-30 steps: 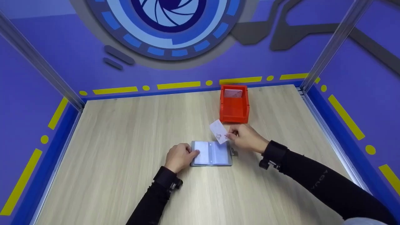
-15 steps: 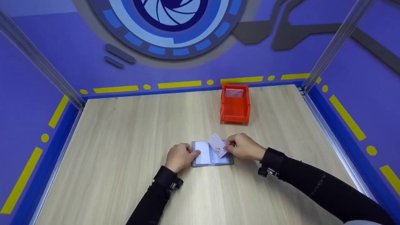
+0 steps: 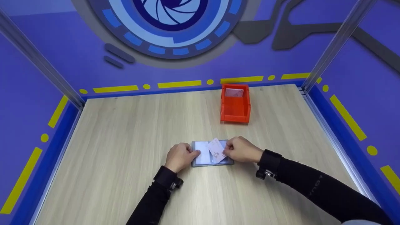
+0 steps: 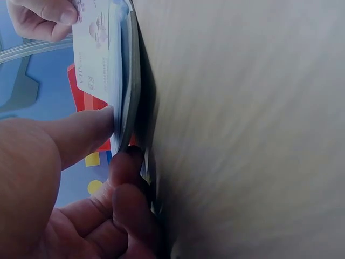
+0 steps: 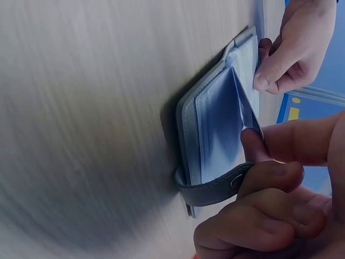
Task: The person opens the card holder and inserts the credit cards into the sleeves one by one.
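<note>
A grey card holder (image 3: 202, 161) lies spread open on the table, its clear sleeves facing up. My left hand (image 3: 180, 157) grips its left edge, thumb on top of the sleeves and fingers under the cover, as the left wrist view shows. Between thumb and finger my right hand (image 3: 243, 150) pinches a pale card (image 3: 216, 151) with a pinkish print. The card is tilted over the right-hand page, and "VIP" shows on it in the left wrist view. A strap with a snap (image 5: 235, 182) sticks out from the holder's right side, beside the right fingers.
An open red bin (image 3: 235, 118) stands behind the holder, near the back wall. Inside, a pinkish card (image 3: 234, 92) leans against its far end. Blue-purple panels (image 3: 175, 73) with yellow marks enclose the wooden table (image 3: 125, 131) at the back and sides.
My right hand has brought the card down and nearer, from beyond the holder's far edge to over its right page. The left hand keeps its grip on the holder.
</note>
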A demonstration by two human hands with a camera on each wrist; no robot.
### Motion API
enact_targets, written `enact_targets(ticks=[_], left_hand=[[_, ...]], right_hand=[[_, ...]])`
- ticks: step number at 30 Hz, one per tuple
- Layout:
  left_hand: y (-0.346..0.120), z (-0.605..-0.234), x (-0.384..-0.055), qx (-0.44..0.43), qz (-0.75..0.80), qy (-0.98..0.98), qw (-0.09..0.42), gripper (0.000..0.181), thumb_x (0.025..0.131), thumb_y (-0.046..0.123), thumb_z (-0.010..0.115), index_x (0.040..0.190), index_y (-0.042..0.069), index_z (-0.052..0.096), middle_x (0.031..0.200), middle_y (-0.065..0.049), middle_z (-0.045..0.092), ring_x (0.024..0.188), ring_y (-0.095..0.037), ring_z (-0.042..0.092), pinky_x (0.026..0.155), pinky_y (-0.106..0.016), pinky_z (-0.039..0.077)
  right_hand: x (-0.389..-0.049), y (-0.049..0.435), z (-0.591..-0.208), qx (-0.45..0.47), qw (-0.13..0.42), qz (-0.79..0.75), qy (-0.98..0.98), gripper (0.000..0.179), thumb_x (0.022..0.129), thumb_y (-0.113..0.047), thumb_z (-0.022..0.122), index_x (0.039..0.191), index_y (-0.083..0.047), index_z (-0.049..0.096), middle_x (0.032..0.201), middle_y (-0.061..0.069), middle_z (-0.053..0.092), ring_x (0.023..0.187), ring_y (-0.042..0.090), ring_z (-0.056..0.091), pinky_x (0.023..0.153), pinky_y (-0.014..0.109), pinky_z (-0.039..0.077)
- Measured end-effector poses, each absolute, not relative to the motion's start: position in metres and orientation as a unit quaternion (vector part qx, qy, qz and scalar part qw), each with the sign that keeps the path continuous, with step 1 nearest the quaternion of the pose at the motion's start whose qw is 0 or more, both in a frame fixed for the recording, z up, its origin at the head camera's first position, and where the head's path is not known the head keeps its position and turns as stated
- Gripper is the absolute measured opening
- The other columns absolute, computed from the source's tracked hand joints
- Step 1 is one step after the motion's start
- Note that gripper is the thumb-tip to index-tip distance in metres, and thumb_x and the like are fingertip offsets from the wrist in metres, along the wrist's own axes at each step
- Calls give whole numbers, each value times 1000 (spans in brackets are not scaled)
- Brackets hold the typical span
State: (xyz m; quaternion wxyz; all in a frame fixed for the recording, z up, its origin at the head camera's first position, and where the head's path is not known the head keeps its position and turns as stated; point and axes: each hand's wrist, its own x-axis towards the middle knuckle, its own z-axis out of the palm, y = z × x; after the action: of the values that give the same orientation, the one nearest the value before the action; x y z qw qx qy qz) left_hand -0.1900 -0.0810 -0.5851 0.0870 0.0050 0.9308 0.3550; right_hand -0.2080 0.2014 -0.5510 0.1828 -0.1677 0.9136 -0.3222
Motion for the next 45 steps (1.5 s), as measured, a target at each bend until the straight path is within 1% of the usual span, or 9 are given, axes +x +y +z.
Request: enact_targets(ticks=[9, 15, 19, 22, 28, 32, 36, 45], left_hand=[[-82, -585, -190, 10, 357, 930, 85, 35, 96, 42, 84, 76, 18, 66, 69, 9, 56, 63, -13, 52, 59, -30, 37], [-83, -586, -190, 12, 359, 929, 84, 36, 96, 41, 84, 75, 18, 66, 68, 9, 55, 62, -13, 51, 59, -31, 37], [-83, -587, -191, 12, 359, 929, 84, 36, 96, 41, 83, 75, 18, 66, 68, 8, 55, 62, -13, 51, 59, -31, 37], [-83, -586, -190, 14, 360, 929, 83, 36, 96, 41, 84, 75, 18, 66, 68, 9, 55, 62, -13, 51, 60, -30, 37], [-83, -586, -190, 28, 359, 931, 68, 36, 94, 39, 84, 72, 17, 65, 66, 9, 54, 61, -13, 50, 58, -30, 36], [-83, -586, -190, 30, 360, 930, 65, 37, 94, 39, 84, 72, 17, 64, 65, 10, 53, 60, -12, 49, 58, -30, 35], [-83, -586, -189, 30, 362, 929, 65, 37, 95, 39, 84, 71, 17, 64, 65, 10, 53, 59, -12, 49, 57, -30, 35], [-83, -586, -190, 21, 361, 929, 78, 37, 96, 41, 83, 74, 18, 65, 67, 9, 54, 60, -12, 50, 57, -30, 35]], right_hand=[[-208, 193, -551, -159, 179, -327, 914, 31, 97, -18, 74, 68, -18, 65, 62, -11, 49, 59, 9, 47, 57, 25, 35], [-209, 188, -553, -164, 166, -315, 920, 29, 97, -18, 79, 69, -16, 71, 61, -11, 51, 58, 8, 48, 57, 24, 36], [-208, 184, -552, -159, 170, -306, 923, 28, 97, -20, 80, 71, -16, 73, 61, -10, 52, 59, 9, 50, 58, 25, 38], [-208, 182, -550, -153, 182, -300, 924, 30, 98, -21, 80, 69, -17, 71, 61, -10, 51, 60, 10, 49, 60, 26, 37], [-208, 181, -551, -168, 191, -286, 924, 39, 99, -21, 76, 62, -20, 62, 58, -11, 43, 61, 10, 45, 62, 27, 34], [-207, 181, -553, -169, 202, -289, 921, 43, 100, -21, 75, 60, -21, 59, 57, -11, 40, 60, 10, 43, 62, 27, 33], [-206, 179, -553, -163, 217, -294, 917, 43, 102, -22, 74, 61, -20, 60, 58, -10, 40, 60, 11, 44, 62, 28, 34], [-205, 171, -554, -165, 214, -285, 920, 43, 102, -21, 71, 61, -20, 60, 58, -11, 41, 61, 11, 45, 61, 28, 34]])
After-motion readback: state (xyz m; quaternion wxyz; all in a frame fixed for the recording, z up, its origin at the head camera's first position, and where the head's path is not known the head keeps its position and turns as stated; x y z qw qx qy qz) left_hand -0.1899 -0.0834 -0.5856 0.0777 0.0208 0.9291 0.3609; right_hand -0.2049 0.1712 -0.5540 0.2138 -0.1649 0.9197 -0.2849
